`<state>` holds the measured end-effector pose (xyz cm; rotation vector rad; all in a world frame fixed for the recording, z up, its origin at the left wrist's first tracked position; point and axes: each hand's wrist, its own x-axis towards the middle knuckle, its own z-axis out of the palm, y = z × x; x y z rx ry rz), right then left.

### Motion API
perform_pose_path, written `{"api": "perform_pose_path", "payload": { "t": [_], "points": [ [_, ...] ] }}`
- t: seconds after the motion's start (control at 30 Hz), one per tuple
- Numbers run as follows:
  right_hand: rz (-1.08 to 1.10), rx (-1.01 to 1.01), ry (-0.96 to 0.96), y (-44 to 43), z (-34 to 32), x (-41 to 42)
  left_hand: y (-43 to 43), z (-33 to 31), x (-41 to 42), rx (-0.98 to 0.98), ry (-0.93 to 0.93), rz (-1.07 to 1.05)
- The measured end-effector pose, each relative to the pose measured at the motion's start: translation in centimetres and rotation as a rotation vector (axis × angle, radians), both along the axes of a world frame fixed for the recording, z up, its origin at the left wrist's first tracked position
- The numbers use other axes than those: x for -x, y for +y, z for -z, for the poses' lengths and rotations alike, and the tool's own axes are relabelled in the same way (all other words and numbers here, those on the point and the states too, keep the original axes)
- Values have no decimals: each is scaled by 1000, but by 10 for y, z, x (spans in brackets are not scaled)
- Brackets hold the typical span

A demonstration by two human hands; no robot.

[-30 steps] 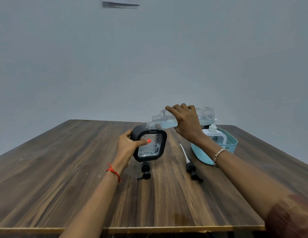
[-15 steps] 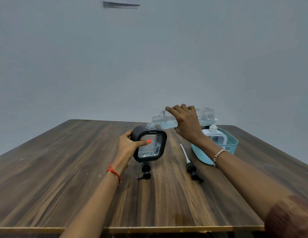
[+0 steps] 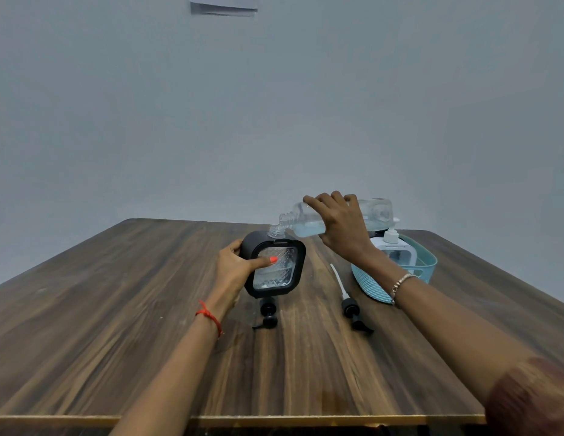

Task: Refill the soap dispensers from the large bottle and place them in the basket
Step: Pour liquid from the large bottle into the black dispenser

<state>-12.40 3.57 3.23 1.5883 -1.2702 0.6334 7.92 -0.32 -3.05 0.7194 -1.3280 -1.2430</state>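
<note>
Curled right grip (image 3: 343, 229) holds clear plastic bottle (image 3: 307, 220); left grip (image 3: 233, 269) clasps rounded black diamond-faceted dispenser (image 3: 276, 276)

No writing, label, brand, number or sign can be read anywhere in the head view. The sheet of paper (image 3: 224, 4) high on the wall is cut off by the top edge, and the strip that shows carries no legible marks. The large bottle (image 3: 309, 223), the black soap dispenser (image 3: 287, 273) and the white soap dispenser (image 3: 392, 250) show no print that can be made out.
</note>
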Motion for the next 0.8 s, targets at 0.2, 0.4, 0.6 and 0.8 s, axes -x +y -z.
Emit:
{"api": "perform_pose_path", "payload": {
  "t": [0.2, 0.4, 0.6, 0.8],
  "points": [
    [-4, 1, -1, -2, 1, -1, 0, 1, -1, -4, 10, 1],
    [-13, -10, -8, -2, 2, -2, 0, 2, -2, -10, 14, -1],
    [-16, -23, -26, -5, 5, -3, -1, 5, -4, -11, 20, -3],
    [-20, -22, -19, -7, 6, -4, -3, 7, -4, -16, 34, 3]
  ]
}}
